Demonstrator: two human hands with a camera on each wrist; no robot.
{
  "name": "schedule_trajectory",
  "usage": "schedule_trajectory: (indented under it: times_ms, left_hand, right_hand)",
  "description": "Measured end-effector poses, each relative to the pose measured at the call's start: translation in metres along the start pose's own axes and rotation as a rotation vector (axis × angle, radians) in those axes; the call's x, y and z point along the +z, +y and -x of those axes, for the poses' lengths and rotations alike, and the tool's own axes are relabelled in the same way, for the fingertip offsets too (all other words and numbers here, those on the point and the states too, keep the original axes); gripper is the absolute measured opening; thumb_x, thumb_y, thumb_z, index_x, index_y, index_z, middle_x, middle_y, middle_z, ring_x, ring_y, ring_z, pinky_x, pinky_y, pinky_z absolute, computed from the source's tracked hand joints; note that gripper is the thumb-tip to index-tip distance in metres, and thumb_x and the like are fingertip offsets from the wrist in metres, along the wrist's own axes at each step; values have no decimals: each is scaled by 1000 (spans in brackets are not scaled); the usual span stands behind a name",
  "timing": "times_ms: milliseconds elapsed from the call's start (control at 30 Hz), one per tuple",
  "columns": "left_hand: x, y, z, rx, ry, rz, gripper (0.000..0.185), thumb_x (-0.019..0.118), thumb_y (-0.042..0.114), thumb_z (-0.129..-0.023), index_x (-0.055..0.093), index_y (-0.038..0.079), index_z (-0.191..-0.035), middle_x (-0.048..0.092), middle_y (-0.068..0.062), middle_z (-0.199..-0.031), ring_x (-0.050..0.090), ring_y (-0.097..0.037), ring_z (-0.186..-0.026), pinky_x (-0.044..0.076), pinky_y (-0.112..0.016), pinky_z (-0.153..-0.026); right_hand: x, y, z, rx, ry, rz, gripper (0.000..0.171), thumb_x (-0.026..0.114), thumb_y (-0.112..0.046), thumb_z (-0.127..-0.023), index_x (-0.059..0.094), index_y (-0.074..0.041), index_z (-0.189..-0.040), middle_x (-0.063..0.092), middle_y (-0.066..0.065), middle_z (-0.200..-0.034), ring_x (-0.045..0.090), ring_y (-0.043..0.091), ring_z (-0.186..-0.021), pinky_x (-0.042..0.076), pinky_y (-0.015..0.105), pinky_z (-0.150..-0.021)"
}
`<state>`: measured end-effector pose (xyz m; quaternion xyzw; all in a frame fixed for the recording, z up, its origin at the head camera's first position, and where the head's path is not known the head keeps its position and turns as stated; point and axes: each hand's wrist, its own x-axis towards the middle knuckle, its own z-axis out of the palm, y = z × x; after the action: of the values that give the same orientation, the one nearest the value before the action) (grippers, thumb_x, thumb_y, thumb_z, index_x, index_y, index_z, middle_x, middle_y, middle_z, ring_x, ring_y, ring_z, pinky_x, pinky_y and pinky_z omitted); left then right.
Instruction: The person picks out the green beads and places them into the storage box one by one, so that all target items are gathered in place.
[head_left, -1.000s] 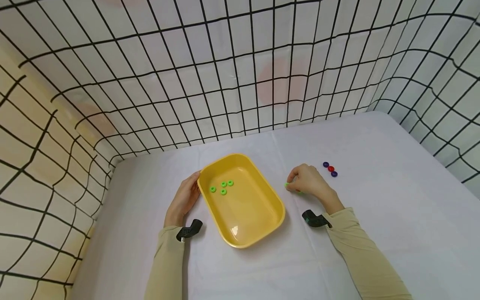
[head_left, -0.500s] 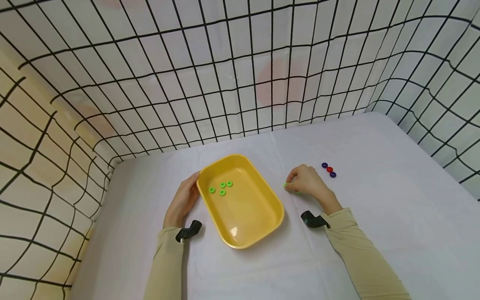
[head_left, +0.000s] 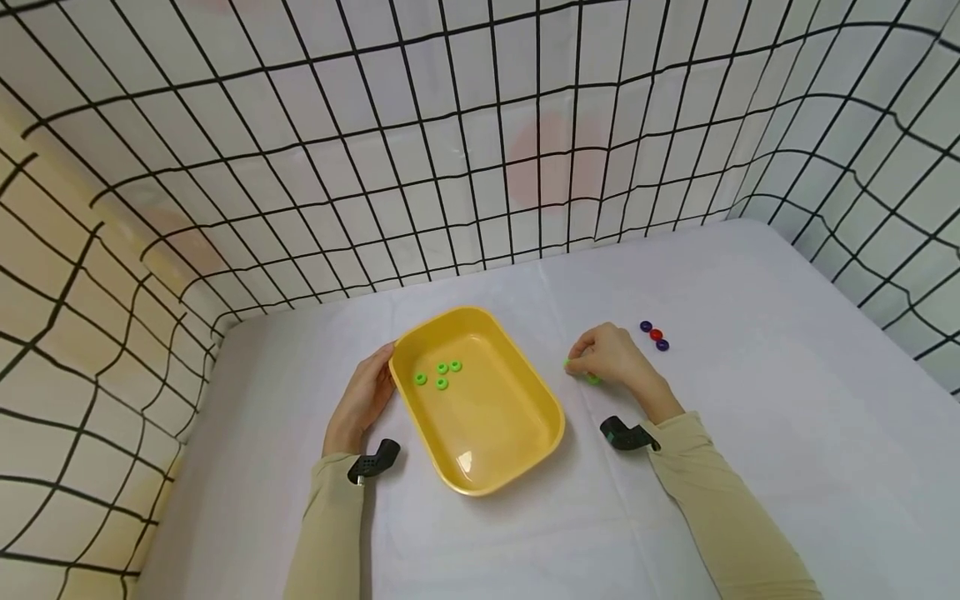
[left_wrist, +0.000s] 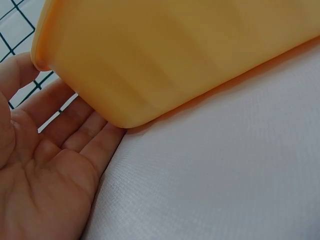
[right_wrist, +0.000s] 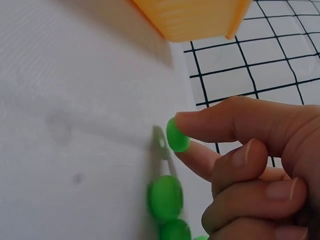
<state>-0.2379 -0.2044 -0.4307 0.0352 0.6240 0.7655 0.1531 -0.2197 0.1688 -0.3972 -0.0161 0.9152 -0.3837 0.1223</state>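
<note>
A yellow tray (head_left: 557, 414) stands on the white cloth, with several green ring-shaped beads (head_left: 442, 367) lying inside near its far left corner. My left hand (head_left: 362, 402) rests against the tray's outer left side; in the left wrist view its extended fingers (left_wrist: 70, 120) touch the outer wall and the thumb is at the rim. To the right of the tray, my right hand (head_left: 613, 358) pinches one green bead (right_wrist: 177, 135) between thumb and index finger, just above the cloth. More green beads (right_wrist: 166, 198) lie beneath that hand, partly hidden in the head view.
Two dark purple beads (head_left: 662, 345) with a red bead (head_left: 656, 335) between them lie in a row beyond my right hand. A black wire grid (head_left: 480, 167) rises along the back and both sides of the table.
The head view has shifted slightly. In the latest head frame, more of a green bead shows beneath the right hand. The left hand stays at the tray, and its contents look the same.
</note>
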Motion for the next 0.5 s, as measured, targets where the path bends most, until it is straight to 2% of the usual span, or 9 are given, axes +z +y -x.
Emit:
schedule_trajectory:
  times_ms: [133, 267, 400, 500]
  left_hand:
    - [0, 0, 1, 26, -9, 20, 52, 41, 34, -98, 39, -3, -134, 45, -10, -131, 45, -16, -116, 39, -19, -98]
    - [2, -1, 1, 30, -28, 34, 51, 39, 32, -99, 39, -5, -134, 46, -10, -130, 46, -16, -115, 39, -21, -99]
    - [0, -1, 0, 33, -17, 33, 49, 40, 32, -98, 41, -3, -133, 47, -9, -129, 47, -16, -113, 40, -21, -97]
    - [-2, 0, 0, 33, -13, 29, 50, 41, 34, -98, 41, -2, -133, 47, -9, -129, 47, -16, -113, 40, -20, -97]
  right_hand:
    - [-6, -7, 1, 0, 34, -23, 26, 72, -27, -76, 68, -6, -91, 57, 6, -63, 53, 19, -58, 37, 23, -47]
    - [-12, -23, 3, -31, 53, -36, 26, 71, -31, -78, 69, -9, -92, 54, 6, -60, 54, 22, -60, 33, 22, -44]
    - [-14, -62, -4, -112, 36, -5, 24, 70, -29, -79, 68, -9, -92, 54, 5, -60, 53, 22, -59, 36, 23, -47]
    - [-6, -101, -13, -197, 11, 70, 23, 69, -26, -79, 68, -7, -92, 60, 6, -67, 55, 20, -60, 41, 25, -50]
